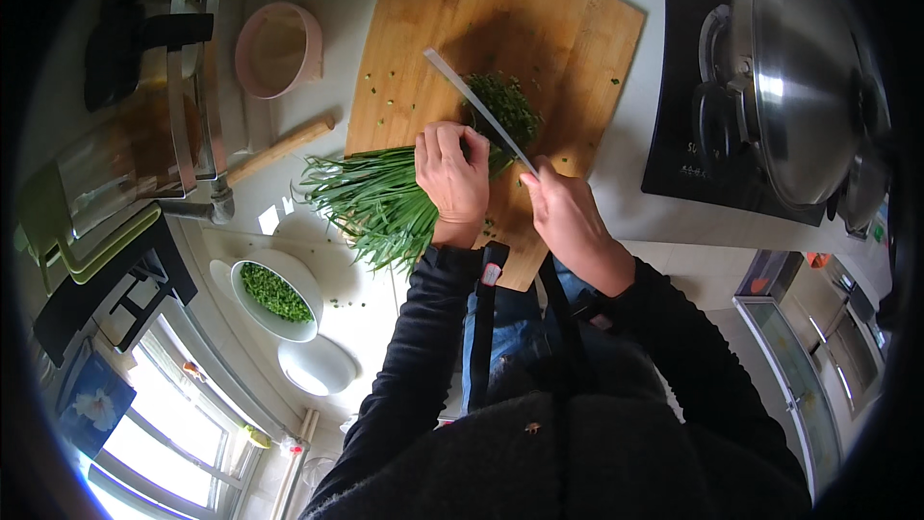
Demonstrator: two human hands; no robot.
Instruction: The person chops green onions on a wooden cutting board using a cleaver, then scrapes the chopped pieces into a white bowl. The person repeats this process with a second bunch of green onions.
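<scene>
My left hand (455, 177) presses down on a bunch of long green Chinese chives (379, 195), its fingertips curled close to the blade. The bunch lies partly on the wooden cutting board (419, 7), and its leafy ends hang past the left edge. In my right hand (570, 224) is a kitchen knife (476, 105), seen mostly along its thin spine. The blade stands between my left fingers and a heap of finely chopped chives (509, 101). The cut ends under the knife are hidden.
A white bowl of chopped greens (274, 292) and a white rounded dish (317, 365) stand at left. Further up are a pink bowl (279, 50) and a wooden rod (281, 148). A lidded steel wok (801, 79) sits on the black cooktop (671, 152) at right.
</scene>
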